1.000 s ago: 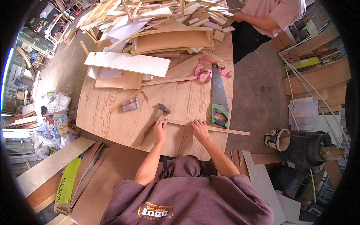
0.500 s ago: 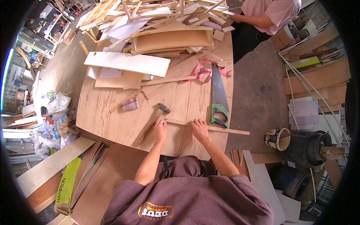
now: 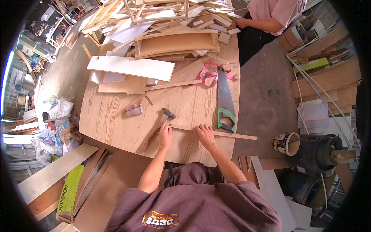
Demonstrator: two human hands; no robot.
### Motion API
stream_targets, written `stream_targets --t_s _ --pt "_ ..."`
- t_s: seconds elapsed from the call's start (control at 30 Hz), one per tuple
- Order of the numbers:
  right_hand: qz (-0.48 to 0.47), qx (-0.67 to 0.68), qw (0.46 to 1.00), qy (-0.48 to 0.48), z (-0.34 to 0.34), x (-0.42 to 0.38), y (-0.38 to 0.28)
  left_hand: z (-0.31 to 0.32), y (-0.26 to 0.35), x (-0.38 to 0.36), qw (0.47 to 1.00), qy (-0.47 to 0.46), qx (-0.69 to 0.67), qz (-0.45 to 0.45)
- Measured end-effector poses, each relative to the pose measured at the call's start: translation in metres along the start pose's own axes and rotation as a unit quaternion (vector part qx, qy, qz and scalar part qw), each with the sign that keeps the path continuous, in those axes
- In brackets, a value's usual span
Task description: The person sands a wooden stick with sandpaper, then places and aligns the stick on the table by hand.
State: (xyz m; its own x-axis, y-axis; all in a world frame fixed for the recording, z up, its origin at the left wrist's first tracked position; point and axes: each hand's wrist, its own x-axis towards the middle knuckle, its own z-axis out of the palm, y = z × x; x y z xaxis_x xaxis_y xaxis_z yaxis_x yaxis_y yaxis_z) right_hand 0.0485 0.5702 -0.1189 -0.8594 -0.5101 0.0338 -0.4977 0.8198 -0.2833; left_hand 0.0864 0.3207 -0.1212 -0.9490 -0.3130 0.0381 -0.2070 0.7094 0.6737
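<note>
A thin wooden strip lies across the near part of the table, its right end jutting past the edge. At its left end, my left hand is closed on it with bent fingers. My right hand grips the same strip near its middle. Just left of my left hand lies a hammer, its head pointing away from me. A handsaw with a green and black handle rests beyond the strip, to the right of my right hand. Pink measuring tape is bunched beside the saw blade.
Two small rolls sit left of the hammer. A white board and a heap of wood offcuts cover the far table. At the far right another person works. A bucket stands on the floor at right.
Both hands stay on the wooden strip in nearly the same place. The view has shifted very slightly; nothing else has visibly moved on the table.
</note>
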Motion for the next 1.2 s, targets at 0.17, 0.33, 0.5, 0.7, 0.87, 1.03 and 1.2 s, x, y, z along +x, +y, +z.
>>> stream_targets --t_s 0.17,0.33,0.5,0.7,0.87,1.03,1.2 --pt "0.003 0.008 1.0 0.004 -0.002 0.0 -0.001 -0.003 0.002 0.0 0.996 -0.016 -0.067 -0.049" --pt "0.003 0.022 1.0 0.012 -0.002 0.0 -0.001 -0.005 0.004 0.002 0.997 -0.016 -0.069 -0.041" --pt "0.009 0.019 1.0 -0.008 -0.006 0.001 -0.002 0.015 0.014 0.002 0.98 0.024 -0.127 -0.153" --pt "0.011 0.006 1.0 -0.015 -0.006 0.002 -0.003 0.04 0.005 -0.006 0.968 0.115 -0.12 -0.189" --pt "0.01 0.026 1.0 -0.011 -0.009 0.001 -0.003 0.034 0.004 -0.006 0.963 0.111 -0.133 -0.206" --pt "0.003 0.011 1.0 -0.005 -0.007 0.002 -0.001 0.035 -0.001 -0.005 0.961 0.103 -0.143 -0.214" --pt "0.002 0.02 1.0 0.0 -0.007 0.002 -0.002 0.027 0.001 -0.002 0.966 0.084 -0.121 -0.213"
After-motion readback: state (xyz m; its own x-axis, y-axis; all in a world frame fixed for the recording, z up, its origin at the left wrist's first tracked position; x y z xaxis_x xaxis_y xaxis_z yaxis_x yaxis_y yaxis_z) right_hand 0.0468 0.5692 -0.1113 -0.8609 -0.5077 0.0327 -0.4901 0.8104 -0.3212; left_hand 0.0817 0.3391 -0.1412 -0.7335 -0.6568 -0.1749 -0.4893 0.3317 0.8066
